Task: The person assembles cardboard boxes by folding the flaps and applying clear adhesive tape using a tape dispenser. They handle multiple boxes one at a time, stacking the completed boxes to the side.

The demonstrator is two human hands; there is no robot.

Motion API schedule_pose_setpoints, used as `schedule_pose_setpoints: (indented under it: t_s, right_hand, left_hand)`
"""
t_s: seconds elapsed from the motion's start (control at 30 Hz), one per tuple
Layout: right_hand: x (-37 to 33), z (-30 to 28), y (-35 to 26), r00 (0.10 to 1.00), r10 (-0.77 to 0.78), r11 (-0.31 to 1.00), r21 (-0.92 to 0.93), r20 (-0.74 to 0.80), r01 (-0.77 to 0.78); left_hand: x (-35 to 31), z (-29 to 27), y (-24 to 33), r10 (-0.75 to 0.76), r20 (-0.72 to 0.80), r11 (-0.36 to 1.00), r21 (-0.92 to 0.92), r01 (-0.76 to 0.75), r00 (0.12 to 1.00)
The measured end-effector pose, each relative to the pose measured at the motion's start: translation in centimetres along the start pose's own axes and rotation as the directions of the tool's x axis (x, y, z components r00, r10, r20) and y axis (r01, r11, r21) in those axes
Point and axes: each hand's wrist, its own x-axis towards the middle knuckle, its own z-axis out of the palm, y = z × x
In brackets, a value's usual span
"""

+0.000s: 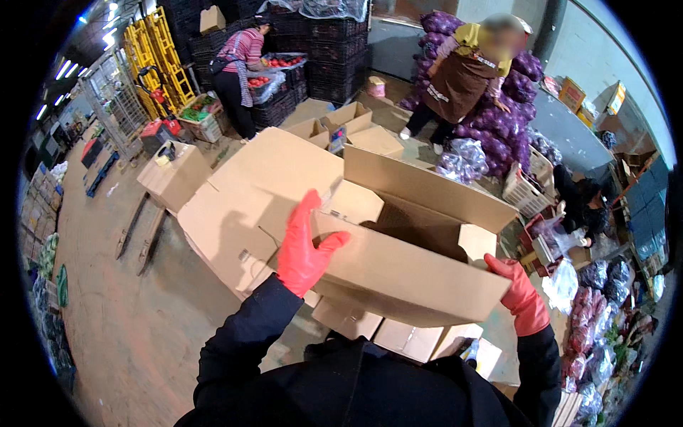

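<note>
An open cardboard box (413, 274) sits in front of me with its long flaps standing up, and its inside is partly in shadow. My left hand (306, 249), in a red rubber glove, is at the box's left end, thumb and fingers spread apart. My right hand (518, 292), gloved the same way, grips the right end of the near flap, with some of its fingers out of sight. Beside and beneath the box on the left lies a large flat piece of cardboard (249, 178).
Closed cartons (409, 338) stand close to my body. A carton with a tape dispenser (166, 153) on it is at the left. Purple mesh sacks (498, 135) are piled behind a person in a brown apron (459, 89). Another person (242, 64) stands by crates of red produce (281, 62).
</note>
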Motion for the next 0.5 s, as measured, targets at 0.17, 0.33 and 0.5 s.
schedule_pose_setpoints:
  t_s: [0.17, 0.33, 0.5]
  right_hand:
    - [0.4, 0.2, -4.9, 0.733, -0.322, 0.946, -0.163, -0.6, 0.282]
    - [5.2, 3.4, -9.2, 0.087, -0.971, -0.173, -0.907, 0.222, 0.383]
    - [2.1, 4.7, -7.2, 0.681, -0.701, 0.103, -0.914, 0.214, 0.393]
  left_hand:
    - [0.4, 1.0, -1.8, 0.1, 0.202, 0.833, 0.518, -0.193, 0.974]
    - [1.3, 0.7, -0.7, 0.048, 0.22, 0.832, 0.531, -0.161, 0.974]
    - [0.6, 0.8, -0.6, 0.037, 0.128, 0.868, 0.488, -0.095, 0.991]
